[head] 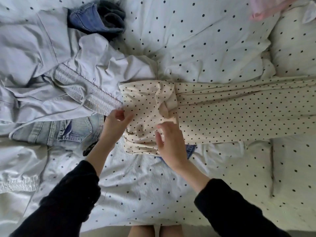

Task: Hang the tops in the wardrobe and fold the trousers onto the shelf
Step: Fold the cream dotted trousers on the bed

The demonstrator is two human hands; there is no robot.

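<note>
On the left of the bed (136, 185), grey trousers (51, 79) and jeans (68, 132) wait in a heap. The left hand (114, 122) pinches the edge of the cream spotty trousers (222, 117), probably to keep them flat. The right hand (169, 142) hovers over them with loose, open fingers (159, 141), holding nothing.

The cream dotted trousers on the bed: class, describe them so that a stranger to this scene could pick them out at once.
Start from the white duvet with sparse dark dots that covers the bed. Across its middle lie the cream dotted trousers, legs running to the right, with the left hand pinching the waist end. Their warm cream colour and dense small dots set them apart from the pale blue drawstring trousers and the faded jeans to the left.
</note>
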